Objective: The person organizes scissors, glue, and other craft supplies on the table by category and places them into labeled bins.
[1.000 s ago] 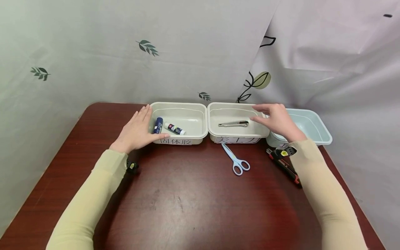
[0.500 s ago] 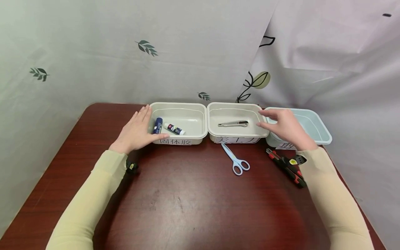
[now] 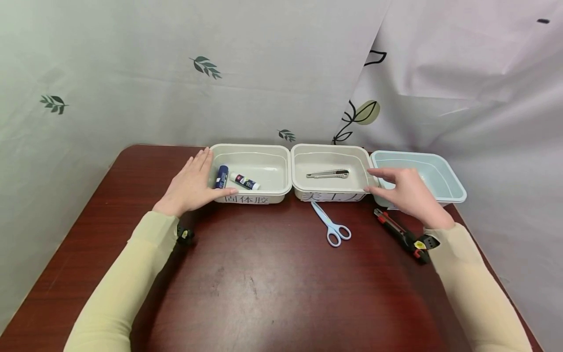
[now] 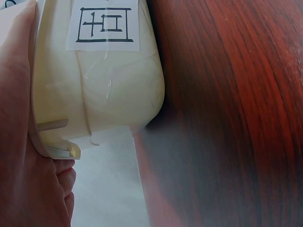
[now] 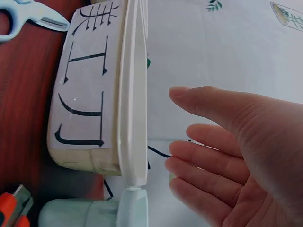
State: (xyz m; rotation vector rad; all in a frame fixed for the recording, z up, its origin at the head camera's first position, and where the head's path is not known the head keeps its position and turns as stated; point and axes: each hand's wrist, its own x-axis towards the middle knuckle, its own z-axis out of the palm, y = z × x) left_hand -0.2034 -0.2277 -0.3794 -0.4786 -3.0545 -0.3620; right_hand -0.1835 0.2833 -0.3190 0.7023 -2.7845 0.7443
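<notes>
My left hand (image 3: 189,183) rests on the left end of a cream plastic box (image 3: 272,168), fingers straight along its side and thumb over the front rim. Inside that box lie a blue glue stick (image 3: 222,177) and a white-and-blue one (image 3: 245,181). Over the gap between the middle cream box (image 3: 318,158) and the pale blue box (image 3: 440,173) hovers my right hand (image 3: 404,188), thumb and fingers apart, holding nothing. A slim silver utility knife (image 3: 327,174) lies in the middle box. In the right wrist view, my right fingers (image 5: 208,158) are plainly free of any object.
Light blue scissors (image 3: 332,226) lie on the dark red table (image 3: 264,283) before the middle box. A red-and-black utility knife (image 3: 391,226) is near the right forearm, partly hidden by the wrist camera. Behind the boxes hangs a patterned curtain (image 3: 154,88).
My right hand has drawn back to the right and toward me, away from above the middle box. The left hand has stayed in place on the left box.
</notes>
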